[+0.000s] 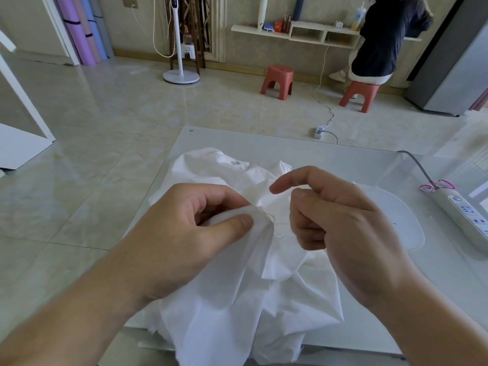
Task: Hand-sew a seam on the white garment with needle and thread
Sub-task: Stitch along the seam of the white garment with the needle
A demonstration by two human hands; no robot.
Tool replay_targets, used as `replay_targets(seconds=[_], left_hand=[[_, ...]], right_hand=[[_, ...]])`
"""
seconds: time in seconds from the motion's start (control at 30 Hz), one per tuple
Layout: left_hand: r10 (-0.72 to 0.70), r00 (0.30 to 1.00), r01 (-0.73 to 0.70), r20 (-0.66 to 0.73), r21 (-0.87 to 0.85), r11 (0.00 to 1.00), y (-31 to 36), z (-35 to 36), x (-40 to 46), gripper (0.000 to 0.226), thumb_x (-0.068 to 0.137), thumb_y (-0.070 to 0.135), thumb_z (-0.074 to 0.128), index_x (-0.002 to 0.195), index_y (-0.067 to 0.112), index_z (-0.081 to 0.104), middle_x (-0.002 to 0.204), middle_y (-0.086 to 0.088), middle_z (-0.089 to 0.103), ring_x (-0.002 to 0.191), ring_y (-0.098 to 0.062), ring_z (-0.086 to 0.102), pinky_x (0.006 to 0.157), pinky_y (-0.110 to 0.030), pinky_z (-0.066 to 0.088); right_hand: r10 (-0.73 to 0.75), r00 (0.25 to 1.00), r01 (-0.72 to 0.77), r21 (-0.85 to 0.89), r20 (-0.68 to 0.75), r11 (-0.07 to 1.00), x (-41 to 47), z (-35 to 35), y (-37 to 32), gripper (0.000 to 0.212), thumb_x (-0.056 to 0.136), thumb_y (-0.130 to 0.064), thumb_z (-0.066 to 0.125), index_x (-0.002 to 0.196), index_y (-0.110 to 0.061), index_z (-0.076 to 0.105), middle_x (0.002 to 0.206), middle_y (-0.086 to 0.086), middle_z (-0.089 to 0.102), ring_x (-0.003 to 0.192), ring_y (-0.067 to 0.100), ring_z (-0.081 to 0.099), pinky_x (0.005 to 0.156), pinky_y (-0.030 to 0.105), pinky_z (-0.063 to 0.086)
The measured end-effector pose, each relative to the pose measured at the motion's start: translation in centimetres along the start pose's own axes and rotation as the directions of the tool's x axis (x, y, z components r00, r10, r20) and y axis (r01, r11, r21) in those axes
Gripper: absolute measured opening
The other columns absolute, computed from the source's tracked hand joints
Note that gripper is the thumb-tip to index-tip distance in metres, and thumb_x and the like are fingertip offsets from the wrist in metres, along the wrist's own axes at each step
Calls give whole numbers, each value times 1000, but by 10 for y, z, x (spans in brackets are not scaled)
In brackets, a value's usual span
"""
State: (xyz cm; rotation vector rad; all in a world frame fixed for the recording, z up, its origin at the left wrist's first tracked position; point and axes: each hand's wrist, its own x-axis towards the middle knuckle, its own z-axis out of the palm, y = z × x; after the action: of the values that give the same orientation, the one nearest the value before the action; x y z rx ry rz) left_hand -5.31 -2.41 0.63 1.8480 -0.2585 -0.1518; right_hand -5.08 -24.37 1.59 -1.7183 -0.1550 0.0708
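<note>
Over the glass table [330, 159]: mid-stitch. Left hand [184, 233] pinching white garment [237, 313] fold, right hand [343, 220] pinching needle [298, 185], thread [274, 225] looped between. Next, probably: draw thread taut, gently.

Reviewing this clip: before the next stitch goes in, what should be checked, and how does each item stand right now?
1. Left hand pinches a fold of the white garment: ok.
2. Right hand pinches the needle: ok.
3. Thread runs from the fold toward the needle: ok, though faint.
4. Thread free of knots: cannot tell.
5. Garment supported on the table: ok.
6. Power strip apart from the cloth: ok.
</note>
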Motion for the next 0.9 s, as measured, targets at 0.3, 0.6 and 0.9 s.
replay_targets(seconds=[0.3, 0.6, 0.9], left_hand=[[-6, 1000, 6, -5, -9, 1000, 0, 0, 0, 14, 84, 39, 73, 94, 35, 82, 92, 10, 81, 91, -9, 77, 82, -29, 53], [15, 1000, -15, 1, -10, 1000, 0, 1, 0, 16, 83, 40, 72, 94, 35, 82, 92, 10, 81, 90, -8, 76, 83, -30, 53], [9, 1000, -9, 23, -2, 1000, 1, -1, 0, 18, 84, 38, 71, 97, 33, 82, 97, 9, 82, 96, -9, 78, 90, -36, 57]], right_hand=[[22, 1000, -23, 126, 14, 992, -2, 3, -4, 20, 100, 3, 60, 82, -4, 53, 50, 5, 40, 50, 21, 32, 46, 22, 32], [-41, 998, 38, 84, 38, 996, 0, 4, 2, 16, 84, -17, 67, 73, -6, 66, 56, 6, 36, 57, 22, 29, 53, 24, 31], [-43, 997, 43, 0, 62, 999, -3, 6, -1, 12, 80, -20, 71, 75, -9, 69, 68, 15, 48, 64, 23, 38, 60, 31, 30]])
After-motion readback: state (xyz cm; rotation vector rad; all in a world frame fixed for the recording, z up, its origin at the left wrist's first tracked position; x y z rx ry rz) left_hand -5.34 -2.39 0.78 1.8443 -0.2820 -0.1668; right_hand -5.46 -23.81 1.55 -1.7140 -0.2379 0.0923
